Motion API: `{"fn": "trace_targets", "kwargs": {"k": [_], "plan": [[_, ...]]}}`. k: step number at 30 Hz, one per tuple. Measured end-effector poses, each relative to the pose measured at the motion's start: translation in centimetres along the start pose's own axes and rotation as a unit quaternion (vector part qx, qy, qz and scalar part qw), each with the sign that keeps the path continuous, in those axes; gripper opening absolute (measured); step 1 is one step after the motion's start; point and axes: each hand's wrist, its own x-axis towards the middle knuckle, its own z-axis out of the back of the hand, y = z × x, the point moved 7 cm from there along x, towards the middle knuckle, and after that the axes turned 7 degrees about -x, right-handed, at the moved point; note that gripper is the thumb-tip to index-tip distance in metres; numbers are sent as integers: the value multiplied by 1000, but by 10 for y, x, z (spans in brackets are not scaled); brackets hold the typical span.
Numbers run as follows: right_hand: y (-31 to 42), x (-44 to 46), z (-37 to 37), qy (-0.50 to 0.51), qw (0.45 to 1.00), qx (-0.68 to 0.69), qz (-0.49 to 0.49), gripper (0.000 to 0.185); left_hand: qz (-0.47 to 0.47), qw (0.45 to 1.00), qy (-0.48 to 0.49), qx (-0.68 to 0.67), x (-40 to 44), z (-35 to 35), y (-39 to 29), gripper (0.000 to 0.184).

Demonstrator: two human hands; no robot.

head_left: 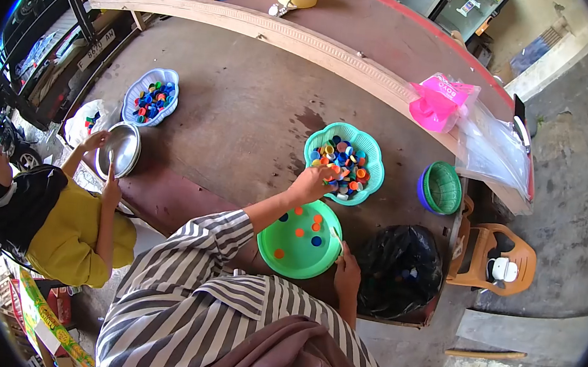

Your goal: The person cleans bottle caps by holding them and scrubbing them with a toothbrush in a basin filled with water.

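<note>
My left hand (312, 185) reaches over the near edge of a turquoise scalloped bowl (377, 160) heaped with coloured plastic bottle caps (343, 153). Its fingers are pinched together among the caps, with an orange cap (336, 169) at the fingertips. Directly below that bowl is a round green basin (275, 242), with several orange and dark blue caps lying apart on its bottom. At the basin's right rim, my right hand (348, 270) is closed around a thin pale tool (336, 236), whose kind I cannot make out.
A black plastic bag (401, 272) stands right of the basin, with nested green and purple baskets (442, 188) behind it. At left, another person (77, 233) handles metal bowls (121, 153) near a pale blue bowl (171, 94) of caps. A wooden beam (307, 47) crosses the table.
</note>
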Motion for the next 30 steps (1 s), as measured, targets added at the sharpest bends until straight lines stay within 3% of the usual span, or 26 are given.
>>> {"fn": "trace_targets", "kwargs": {"k": [2, 6, 8, 11, 18, 21, 24, 26, 30], "plan": [[0, 3, 4, 18, 1000, -1, -20, 41, 160, 982, 104, 9, -20, -8, 31, 29], [-5, 2, -3, 18, 1000, -17, -16, 41, 189, 948, 211, 144, -94, -32, 84, 29], [-5, 3, -10, 21, 1000, -23, -4, 41, 13, 953, 177, 245, -113, -37, 81, 30], [6, 10, -10, 28, 999, -28, 5, 40, 6, 917, 217, 335, -119, -39, 61, 30], [16, 17, -13, 49, 998, -45, 21, 42, 3, 901, 239, 362, -125, -43, 81, 25], [17, 13, -18, 58, 996, -63, 29, 42, 33, 904, 245, 348, -131, -44, 97, 26], [18, 7, -23, 44, 996, -76, 32, 43, 24, 942, 184, 279, -131, -38, 85, 28], [22, 3, -27, 34, 996, -72, 33, 43, 195, 973, 119, 33, -129, -26, 76, 29], [42, -10, -34, 49, 996, -48, 57, 44, 262, 958, 58, -106, -140, -23, 64, 31]]}}
